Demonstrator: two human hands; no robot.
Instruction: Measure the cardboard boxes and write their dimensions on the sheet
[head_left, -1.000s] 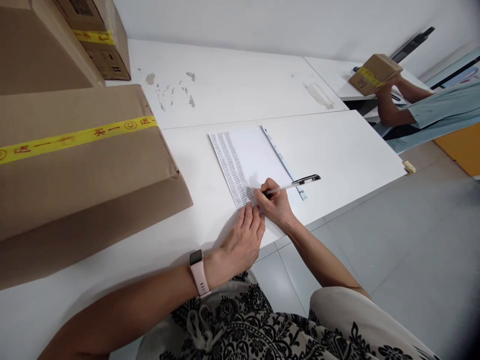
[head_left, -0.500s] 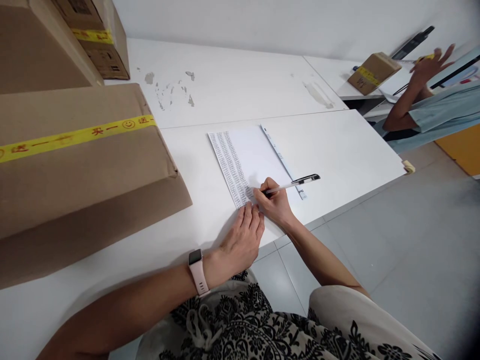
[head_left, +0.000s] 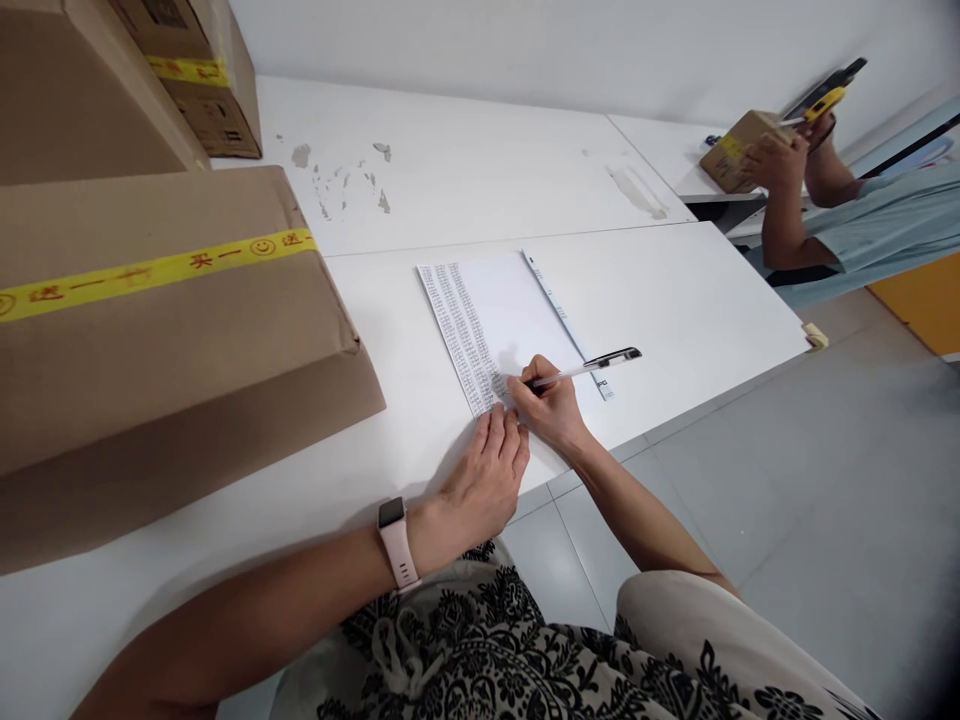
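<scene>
A white sheet of paper (head_left: 501, 310) with columns of small print lies on the white table (head_left: 675, 290). My right hand (head_left: 551, 405) is closed round a pen (head_left: 592, 367), whose tip rests on the sheet's near corner. My left hand (head_left: 480, 485), with a pink watch at the wrist, lies flat with fingers stretched out, pressing the paper's near edge right beside the pen hand. A narrow printed strip (head_left: 566, 320) lies along the sheet's right side.
A large cardboard box (head_left: 165, 330) with yellow tape fills the left of the table, with more boxes (head_left: 202, 80) behind it. At the far right another person (head_left: 862, 225) holds a small box (head_left: 731, 150) and a yellow tool (head_left: 821, 102).
My hands and the pen have stayed put. The person at the far right let go of the small box, raised a hand, and now grips the box again with a yellow tool up.
</scene>
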